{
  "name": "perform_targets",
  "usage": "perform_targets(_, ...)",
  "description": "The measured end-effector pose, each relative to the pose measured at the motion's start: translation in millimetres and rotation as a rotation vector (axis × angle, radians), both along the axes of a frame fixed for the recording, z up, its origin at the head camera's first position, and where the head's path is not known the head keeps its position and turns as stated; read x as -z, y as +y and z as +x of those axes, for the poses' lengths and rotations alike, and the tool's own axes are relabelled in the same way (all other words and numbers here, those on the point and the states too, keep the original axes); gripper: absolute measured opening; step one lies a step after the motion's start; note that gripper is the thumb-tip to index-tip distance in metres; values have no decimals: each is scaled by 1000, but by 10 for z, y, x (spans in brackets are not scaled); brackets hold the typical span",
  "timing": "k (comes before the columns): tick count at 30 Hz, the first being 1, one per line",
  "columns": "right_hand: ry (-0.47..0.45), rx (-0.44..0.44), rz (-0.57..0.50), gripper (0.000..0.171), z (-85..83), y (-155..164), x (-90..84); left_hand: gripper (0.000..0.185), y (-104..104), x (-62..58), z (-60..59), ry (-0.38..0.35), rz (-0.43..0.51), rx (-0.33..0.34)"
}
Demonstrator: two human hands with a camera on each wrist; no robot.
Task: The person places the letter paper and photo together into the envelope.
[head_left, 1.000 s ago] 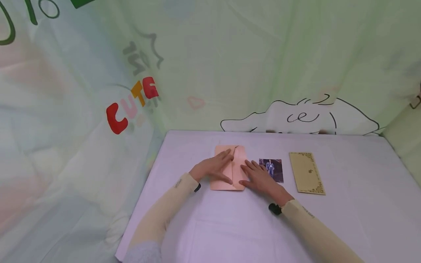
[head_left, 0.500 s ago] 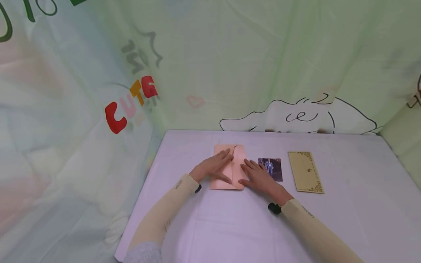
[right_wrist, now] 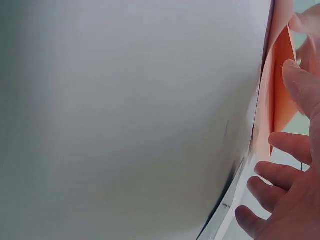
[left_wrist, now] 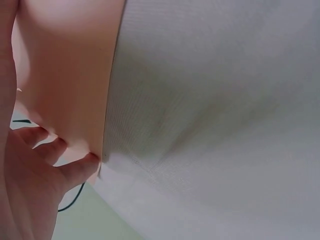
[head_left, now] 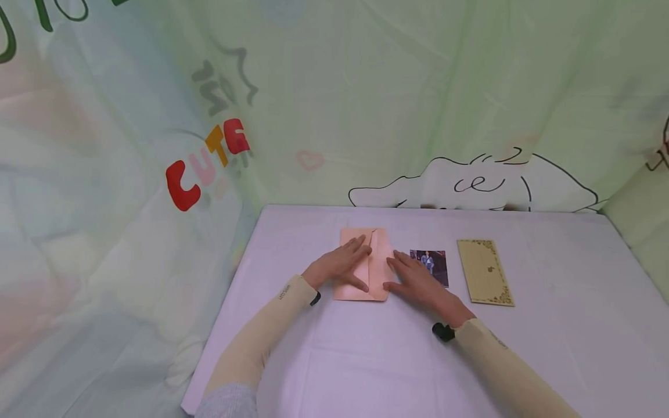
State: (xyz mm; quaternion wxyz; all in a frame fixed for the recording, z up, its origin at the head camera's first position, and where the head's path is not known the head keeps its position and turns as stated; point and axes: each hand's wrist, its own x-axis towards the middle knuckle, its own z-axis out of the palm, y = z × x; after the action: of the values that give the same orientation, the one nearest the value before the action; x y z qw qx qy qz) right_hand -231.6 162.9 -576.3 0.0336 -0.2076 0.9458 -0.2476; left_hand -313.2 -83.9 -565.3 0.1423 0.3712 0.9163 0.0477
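Note:
A pink paper envelope [head_left: 380,249] lies on the table with a lengthwise seam along its middle. My left hand [head_left: 340,267] rests on its left half, thumb and fingers spread. At the right edge of the envelope is my right hand [head_left: 416,283], its fingers slightly apart and the thumb near the lower corner. In the right wrist view, the envelope's side flap [right_wrist: 283,85] stands a little raised, with an orange inside showing beside the thumb. A small photo [head_left: 439,270] of a figure in blue lies just beyond the right hand, partly covered by it.
Farther right lies a tan rectangular card [head_left: 481,273] with ornate corner patterns. All of it sits on a table [head_left: 360,360] with a pale lilac cover. Printed curtains [head_left: 324,104] hang behind and to the left.
My right hand has shifted slightly to the right, toward the envelope's outer edge, covering more of the photo. The left hand holds its place on the envelope.

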Motion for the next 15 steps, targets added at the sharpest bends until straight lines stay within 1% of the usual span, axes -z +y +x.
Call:
perform_targets(10, -38, 73, 7, 75, -17, 250, -5, 100, 26, -2, 4, -18, 1, 2)
perform_targets(12, -32, 80, 14, 74, -28, 307, -16, 100, 27, 9, 0, -18, 2, -1)
perform_targets(15, 6, 88, 29, 72, -37, 400, -15, 99, 29, 30, -5, -23, -5, -3)
